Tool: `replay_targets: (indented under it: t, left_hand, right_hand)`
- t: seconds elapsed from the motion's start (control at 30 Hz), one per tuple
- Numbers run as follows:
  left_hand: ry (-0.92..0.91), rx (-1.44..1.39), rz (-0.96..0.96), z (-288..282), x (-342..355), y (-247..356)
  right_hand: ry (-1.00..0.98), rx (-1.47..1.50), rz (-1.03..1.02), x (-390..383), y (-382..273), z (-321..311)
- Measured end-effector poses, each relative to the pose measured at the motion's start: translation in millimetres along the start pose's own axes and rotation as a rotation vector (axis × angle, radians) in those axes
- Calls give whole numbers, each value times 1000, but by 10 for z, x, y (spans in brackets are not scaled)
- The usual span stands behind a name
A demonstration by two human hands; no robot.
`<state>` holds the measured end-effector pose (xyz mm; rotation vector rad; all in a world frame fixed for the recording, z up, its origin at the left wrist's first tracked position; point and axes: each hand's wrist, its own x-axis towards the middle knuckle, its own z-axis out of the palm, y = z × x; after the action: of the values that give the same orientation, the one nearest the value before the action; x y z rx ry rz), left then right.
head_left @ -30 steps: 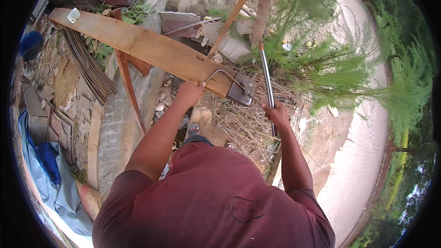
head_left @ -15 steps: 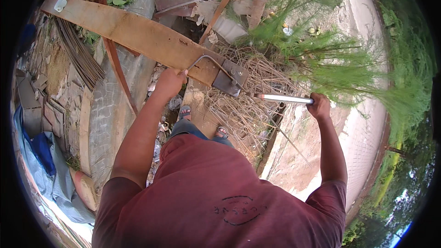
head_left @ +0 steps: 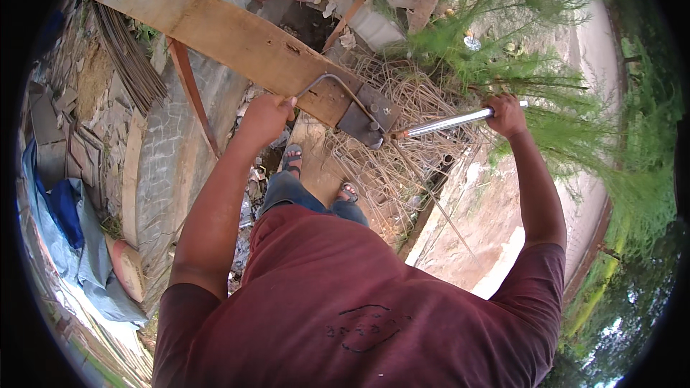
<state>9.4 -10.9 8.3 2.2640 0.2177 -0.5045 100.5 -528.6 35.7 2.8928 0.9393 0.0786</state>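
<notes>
My left hand [head_left: 267,121] is closed round one end of a thin steel rod [head_left: 347,90]. The rod bends over beside the plank and crosses a dark metal plate [head_left: 359,128] with upright pegs, fixed at the near end of a long wooden plank [head_left: 237,47]. Past the plate, the rod runs on toward the lower right. My right hand [head_left: 507,115] grips a silvery metal pipe [head_left: 445,123] near its outer end. The pipe's rusty inner end meets the rod beside the plate; how they engage is too small to tell.
A tangle of bent thin rods [head_left: 410,93] lies on the ground under and beyond the plate. Wooden posts [head_left: 190,93] prop the plank. Feathery green branches [head_left: 532,72] hang close to my right hand. A bundle of rods [head_left: 128,57] rests at left, near a blue tarp [head_left: 68,223].
My right hand has swung the pipe's outer end away from me, so the pipe now slants up to the right. My left hand still grips the rod. The whole view has shifted slightly.
</notes>
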Motion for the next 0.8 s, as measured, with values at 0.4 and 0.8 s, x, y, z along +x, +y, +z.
replay_targets:
  t: [0.4,0.8]
  left_hand:
    - [-21,-7,-80,-16,-11,15]
    - [137,21,94,157,158,-255]
  right_hand:
    - [-214,-8,5,277,-11,166]
    - [-76,12,254,65,-149,290]
